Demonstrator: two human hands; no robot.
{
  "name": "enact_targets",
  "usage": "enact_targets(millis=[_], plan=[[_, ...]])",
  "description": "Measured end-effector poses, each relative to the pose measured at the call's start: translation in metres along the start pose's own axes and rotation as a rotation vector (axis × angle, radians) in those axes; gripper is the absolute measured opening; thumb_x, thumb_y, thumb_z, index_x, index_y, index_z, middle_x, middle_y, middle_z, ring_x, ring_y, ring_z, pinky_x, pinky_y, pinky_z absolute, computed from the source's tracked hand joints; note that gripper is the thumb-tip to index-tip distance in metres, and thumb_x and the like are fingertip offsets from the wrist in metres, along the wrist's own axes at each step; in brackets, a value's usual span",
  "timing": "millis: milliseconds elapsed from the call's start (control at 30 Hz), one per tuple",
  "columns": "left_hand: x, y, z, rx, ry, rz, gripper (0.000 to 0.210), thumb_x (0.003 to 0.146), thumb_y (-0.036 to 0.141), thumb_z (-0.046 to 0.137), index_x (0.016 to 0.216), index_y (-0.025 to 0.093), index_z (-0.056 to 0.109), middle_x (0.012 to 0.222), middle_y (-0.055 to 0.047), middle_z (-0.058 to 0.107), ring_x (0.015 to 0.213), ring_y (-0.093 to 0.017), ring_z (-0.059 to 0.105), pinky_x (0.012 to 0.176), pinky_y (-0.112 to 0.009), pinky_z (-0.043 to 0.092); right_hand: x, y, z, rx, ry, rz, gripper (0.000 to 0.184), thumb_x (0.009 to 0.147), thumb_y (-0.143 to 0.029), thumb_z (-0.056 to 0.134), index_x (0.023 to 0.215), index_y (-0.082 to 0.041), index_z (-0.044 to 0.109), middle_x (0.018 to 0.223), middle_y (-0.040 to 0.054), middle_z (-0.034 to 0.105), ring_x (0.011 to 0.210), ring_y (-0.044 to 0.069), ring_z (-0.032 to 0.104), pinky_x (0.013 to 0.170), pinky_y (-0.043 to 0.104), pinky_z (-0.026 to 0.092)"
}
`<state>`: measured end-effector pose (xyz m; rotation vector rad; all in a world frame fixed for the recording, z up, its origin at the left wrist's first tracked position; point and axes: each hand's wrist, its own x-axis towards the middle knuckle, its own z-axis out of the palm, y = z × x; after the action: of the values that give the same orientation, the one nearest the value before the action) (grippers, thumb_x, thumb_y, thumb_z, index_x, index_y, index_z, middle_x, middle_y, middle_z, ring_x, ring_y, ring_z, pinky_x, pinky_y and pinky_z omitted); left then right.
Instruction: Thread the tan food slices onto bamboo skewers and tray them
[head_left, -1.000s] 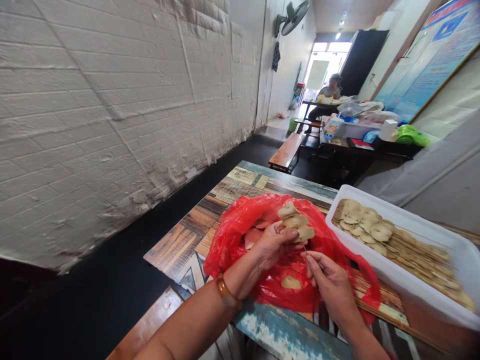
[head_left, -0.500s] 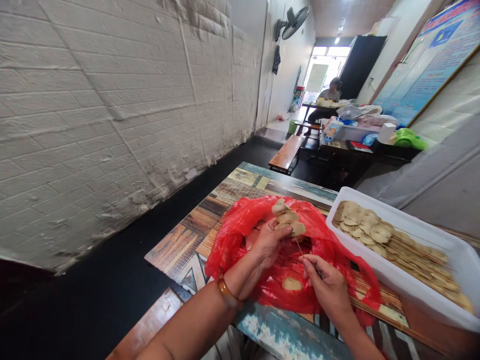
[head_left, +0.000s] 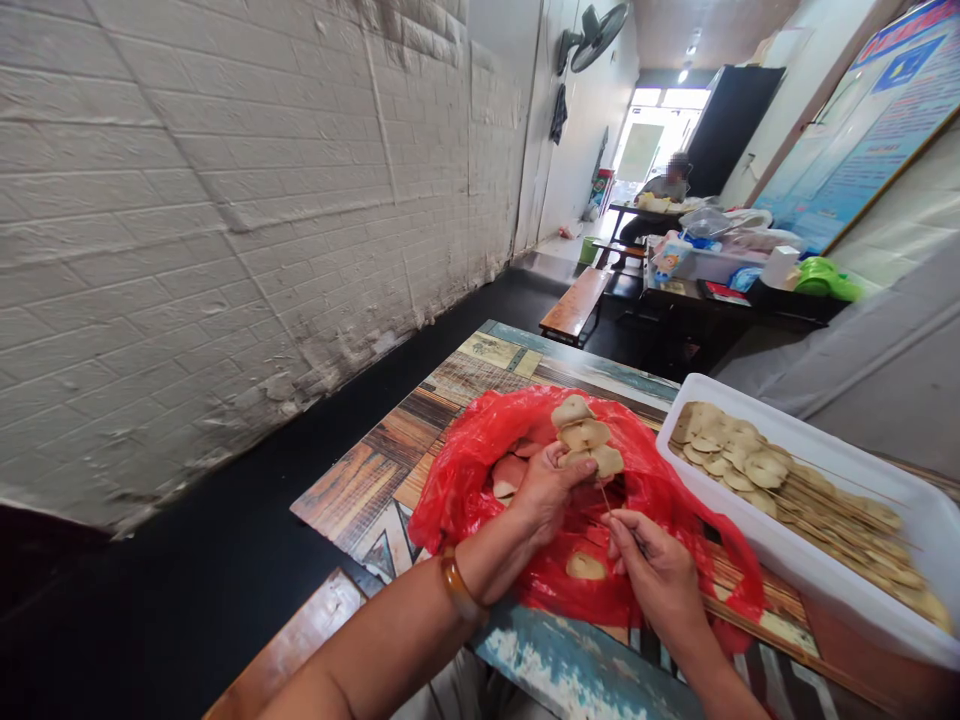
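Note:
My left hand [head_left: 549, 492] is closed around several thin, round, pale-tan slices [head_left: 586, 436], threaded on a thin skewer [head_left: 604, 498]. The fingers and thumb press on the lowest slices. Below it, my right hand [head_left: 658, 560] pinches the skewer's lower end between thumb and fingertips. Both hands are over an open red plastic bag [head_left: 454, 480] that spreads across the table. More slices lie inside the bag, partly hidden by my left hand. A single slice [head_left: 585, 567] rests on the bag's near side, left of my right hand.
To the right, a white plastic tub [head_left: 825, 575] holds several loaded skewers [head_left: 832, 510]. Bare sticks lie beside it on the wood-patterned table [head_left: 390, 450]. Beyond stand a bench [head_left: 576, 303] and a cluttered table [head_left: 679, 290]; a person [head_left: 664, 188] sits farther back. A white wall [head_left: 262, 220] runs along the left.
My left hand and the slices have shifted slightly to the right, and the slices show more spread out and face-on. My right hand stays nearly still on the skewer.

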<state>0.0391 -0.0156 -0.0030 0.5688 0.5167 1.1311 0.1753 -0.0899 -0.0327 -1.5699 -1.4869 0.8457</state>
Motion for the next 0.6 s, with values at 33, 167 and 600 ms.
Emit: enact_targets(millis=[33, 167, 600], plan=[[-0.001, 0.0, 0.0, -0.003, -0.006, -0.003, 0.04, 0.059, 0.023, 0.078, 0.093, 0.01, 0.064, 0.088, -0.009, 0.067, 0.073, -0.017, 0.063, 0.073, -0.03, 0.049, 0.0, 0.001, 0.0, 0.006, -0.002, 0.006, 0.032, 0.087, -0.047, 0.045, 0.086, -0.02, 0.062, 0.058, -0.0025, 0.056, 0.05, 0.014, 0.055, 0.053, 0.026, 0.043], [-0.003, -0.002, 0.001, 0.006, -0.005, -0.033, 0.038, 0.061, 0.023, 0.077, 0.094, 0.012, 0.062, 0.086, -0.008, 0.067, 0.07, -0.016, 0.063, 0.071, -0.029, 0.049, 0.0, -0.001, 0.0, 0.008, 0.002, 0.015, 0.032, 0.086, -0.049, 0.046, 0.085, -0.02, 0.061, 0.059, -0.0023, 0.056, 0.05, 0.014, 0.055, 0.053, 0.026, 0.043], [-0.007, -0.019, 0.003, 0.054, 0.072, -0.077, 0.053, 0.05, 0.024, 0.083, 0.094, 0.012, 0.057, 0.075, -0.005, 0.067, 0.059, -0.015, 0.061, 0.06, -0.026, 0.045, 0.003, -0.005, -0.005, 0.035, 0.059, 0.016, 0.031, 0.082, -0.047, 0.051, 0.085, -0.02, 0.065, 0.056, -0.0026, 0.057, 0.048, 0.015, 0.054, 0.05, 0.025, 0.042]])
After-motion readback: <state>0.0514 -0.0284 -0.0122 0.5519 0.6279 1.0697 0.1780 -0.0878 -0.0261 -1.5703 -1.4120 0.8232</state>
